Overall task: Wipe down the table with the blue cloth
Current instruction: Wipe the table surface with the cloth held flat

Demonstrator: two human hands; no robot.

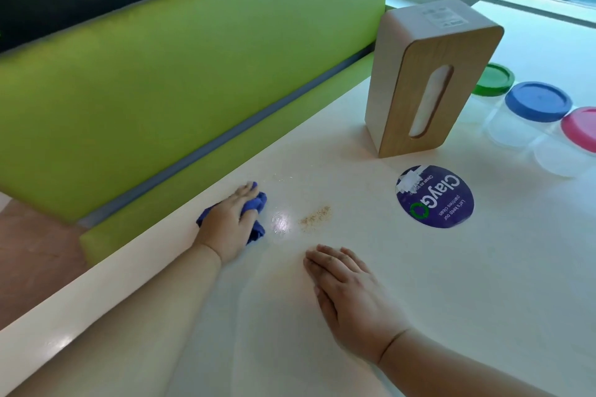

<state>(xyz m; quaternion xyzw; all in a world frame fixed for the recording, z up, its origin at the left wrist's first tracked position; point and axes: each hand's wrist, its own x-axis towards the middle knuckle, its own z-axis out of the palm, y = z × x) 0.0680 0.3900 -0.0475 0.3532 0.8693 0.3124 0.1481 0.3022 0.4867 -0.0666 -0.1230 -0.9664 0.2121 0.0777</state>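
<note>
Looking down, we see a long pale surface (419,267) running away from us toward a window, with a green padded bench (193,74) along its left edge. A wooden tissue box (429,74) stands upright at the far right. Just beside it is a row of three clear jars: one with a green lid (493,79), one with a blue lid (537,101) and one with a pink lid (580,129). All of them sit well apart from the wiping. A round purple sticker (434,196) lies flat in front of the box.

Our right grip (351,293), a bare hand, rests palm down with fingers straight and together, holding nothing. It is likely braced there to steady us as we lean across.

Our left grip (227,224) is near the bench-side edge. Its fingers curl over the bunched blue cloth (256,203) and press it onto the surface, and folds of cloth bulge out past the fingertips and thumb. Bunching the cloth probably gives a firmer pad to push with.

Just right of the cloth is a wet sheen (281,222). Beyond that lies a small scatter of tan crumbs (316,218), not yet wiped and seemingly the cloth's next target.
</note>
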